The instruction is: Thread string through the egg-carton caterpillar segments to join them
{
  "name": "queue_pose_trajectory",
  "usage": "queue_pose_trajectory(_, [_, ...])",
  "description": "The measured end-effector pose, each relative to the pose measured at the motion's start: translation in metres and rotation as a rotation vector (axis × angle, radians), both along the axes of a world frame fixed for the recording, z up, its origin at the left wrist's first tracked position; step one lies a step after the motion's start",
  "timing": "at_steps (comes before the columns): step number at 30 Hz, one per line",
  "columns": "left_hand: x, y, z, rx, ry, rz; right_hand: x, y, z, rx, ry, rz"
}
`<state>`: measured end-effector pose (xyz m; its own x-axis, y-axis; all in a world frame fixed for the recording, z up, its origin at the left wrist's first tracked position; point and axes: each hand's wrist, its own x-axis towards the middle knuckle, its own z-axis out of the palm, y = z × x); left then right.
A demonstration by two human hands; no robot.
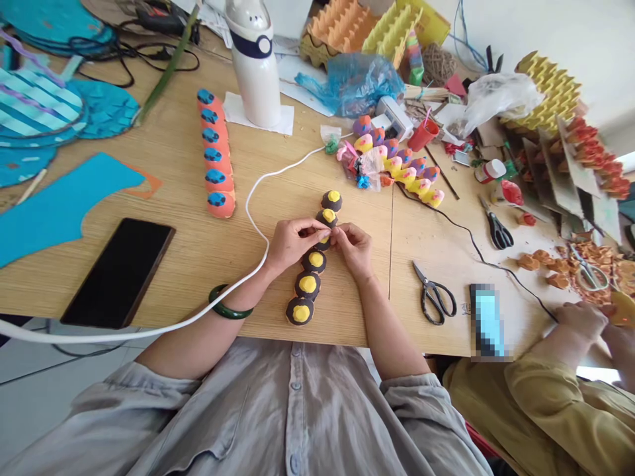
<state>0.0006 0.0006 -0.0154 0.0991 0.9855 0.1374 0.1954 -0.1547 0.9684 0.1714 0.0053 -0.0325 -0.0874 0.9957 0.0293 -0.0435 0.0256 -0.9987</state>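
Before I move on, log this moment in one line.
left hand: at black-and-yellow strip | right hand: at same strip | nearby: orange-and-blue strip, scissors

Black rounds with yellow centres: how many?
6, one row, far to near: farthest round, second round, third round (partly covered, between left hand and right hand), fourth round, fifth round, nearest round.

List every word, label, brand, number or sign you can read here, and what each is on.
No words or numbers are legible.
White bottle: a ring emblem on its dark band.
Small white-and-red jar: any print is too small and blurred.
Dark mark on the table: too small to read.
Lit phone: pixelated, unreadable.
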Motion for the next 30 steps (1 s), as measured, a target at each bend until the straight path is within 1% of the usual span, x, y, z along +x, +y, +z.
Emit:
queue_pose_trajectory(6, [-0.0008, 0.0009, -0.0062, -0.004, -0.036, -0.01, -0.0007, -0.0006, 0.0003, -0.02, -0.041, -0.007])
queue_pose_trajectory(11, [-0.0004, 0.0007, -0.004, 0.021, -0.005, -0.003, -0.0004, -0.0008, 0.0007, 0.011, -0.055, 0.01])
queue_pose_trajectory(15, [-0.0002, 0.0001, -0.0019, 0.029, -0.002, 0.001, 0.0004, -0.0003, 0.0017, -0.001, -0.039, 0.017])
queue_pose_trajectory(24, [0.0003, 0.0012, -0.0065, 0.009, -0.04, -0.013, 0.0008, 0.0006, -0.0003, 0.002, -0.006, 0.001])
queue_pose_trajectory(30, [0.0001, 0.0003, -0.0042, 0.032, 0.019, -0.001, 0.0008, 0.0011, 0.0007, -0.012, -0.023, 0.016])
